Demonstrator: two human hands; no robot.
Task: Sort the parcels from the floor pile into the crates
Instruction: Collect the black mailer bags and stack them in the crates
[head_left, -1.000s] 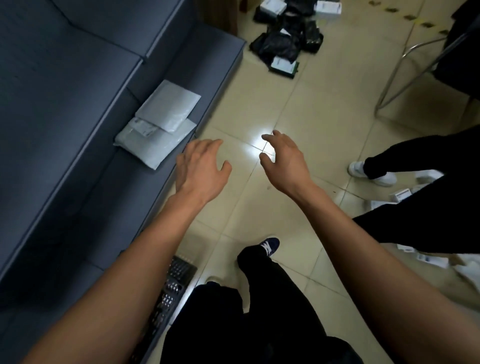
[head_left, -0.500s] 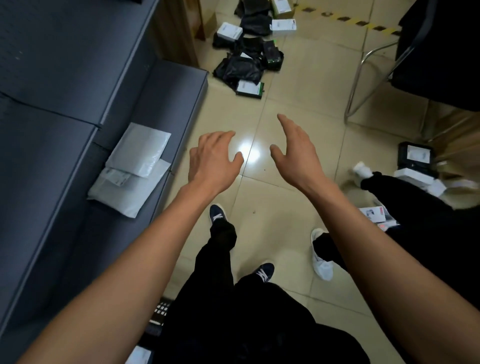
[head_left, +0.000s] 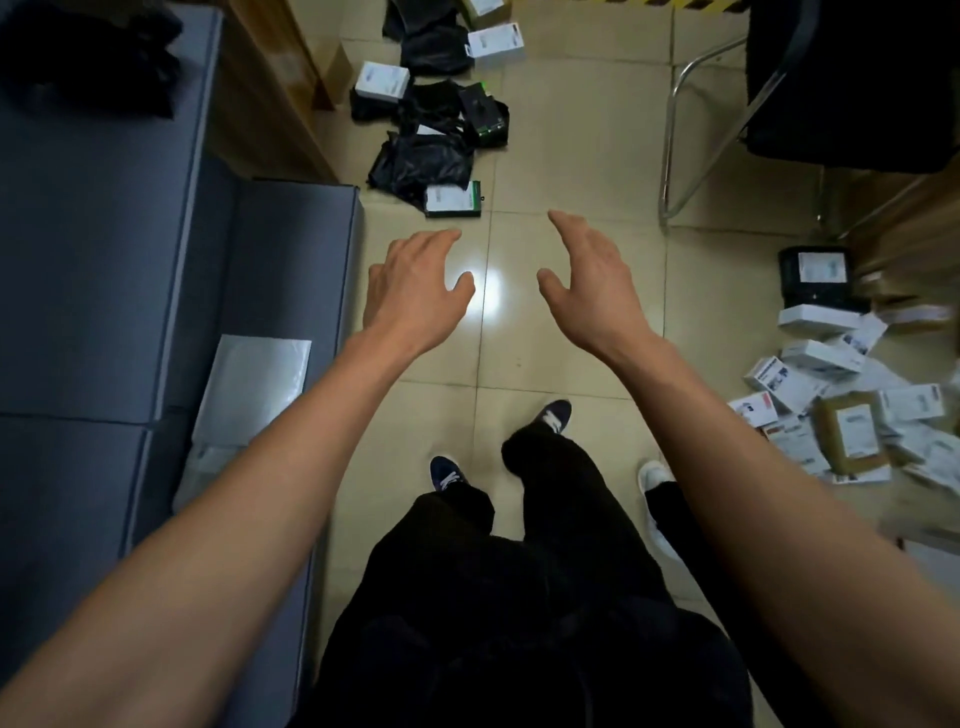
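Observation:
Both my hands are stretched out in front of me over the tiled floor, holding nothing. My left hand (head_left: 415, 288) has its fingers loosely spread, and my right hand (head_left: 592, 275) is open with the palm turned inward. A pile of black bags and white boxes (head_left: 436, 119) lies on the floor ahead, its nearest piece a green-edged box (head_left: 452, 199) just beyond my fingertips. A second pile of white and brown parcels (head_left: 841, 410) lies at the right. Two grey mailers (head_left: 254, 379) rest on the sofa seat at my left. No crate is in view.
A dark grey sofa (head_left: 104, 260) fills the left side. A chair with a metal frame (head_left: 691, 130) stands at the upper right. Another person's white shoe (head_left: 654, 478) is close by my right leg. A wooden cabinet (head_left: 280, 104) stands behind the sofa.
I have walked forward: the black pile is nearer and the grey mailers have slid back past my left arm. The parcel pile at the right has come into view. Both hands stay open.

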